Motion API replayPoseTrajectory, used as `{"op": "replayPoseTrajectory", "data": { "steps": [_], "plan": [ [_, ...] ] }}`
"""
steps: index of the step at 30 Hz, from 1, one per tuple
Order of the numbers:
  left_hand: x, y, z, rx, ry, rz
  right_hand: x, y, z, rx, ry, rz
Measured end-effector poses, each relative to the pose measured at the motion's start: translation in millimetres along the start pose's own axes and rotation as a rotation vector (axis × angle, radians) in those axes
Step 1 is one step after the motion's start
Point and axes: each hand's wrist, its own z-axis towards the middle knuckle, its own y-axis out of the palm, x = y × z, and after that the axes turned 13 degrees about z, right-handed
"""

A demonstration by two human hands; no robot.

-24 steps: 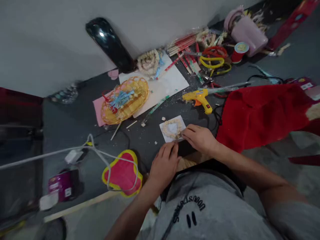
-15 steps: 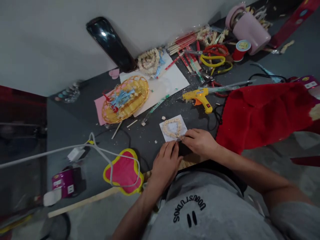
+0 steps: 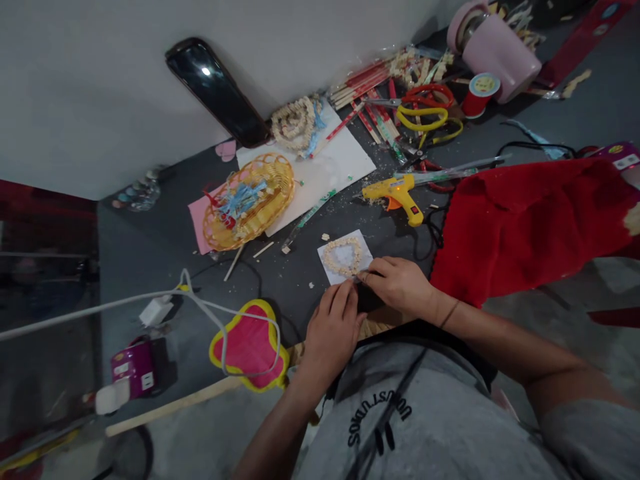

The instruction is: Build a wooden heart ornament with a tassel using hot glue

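A small white paper square lies on the dark table with a ring of pale, chunky pieces on it. My left hand rests at the paper's lower edge, its fingers close together and bent downward. At the ring's lower right, my right hand has its thumb and fingertips pinched together against the pieces. Whatever is between those fingertips is too small to make out. Beyond the right hand lies a yellow glue gun with a small orange light on.
Behind are a wicker basket, a white sheet, a black phone, scissors and red thread. Red cloth hangs over the right edge. A pink and yellow shape and white cable are at left.
The view has shifted slightly. Both hands keep nearly the same places beside the paper, and the ring of pieces looks the same.
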Motion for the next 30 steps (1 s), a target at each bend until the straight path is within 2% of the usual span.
{"op": "replayPoseTrajectory", "data": {
  "steps": [16,25,30],
  "plan": [
    [-0.5,-3.4,0.9,-0.039,0.011,0.042,0.7,4.0,-0.5,-0.004,0.003,0.002],
    [0.2,-3.8,0.2,-0.055,0.002,0.026,1.5,6.1,-0.4,0.048,-0.009,0.016],
    [-0.5,-5.5,0.5,-0.071,0.001,0.021,0.8,4.6,0.1,0.013,0.002,0.035]
  ]
}}
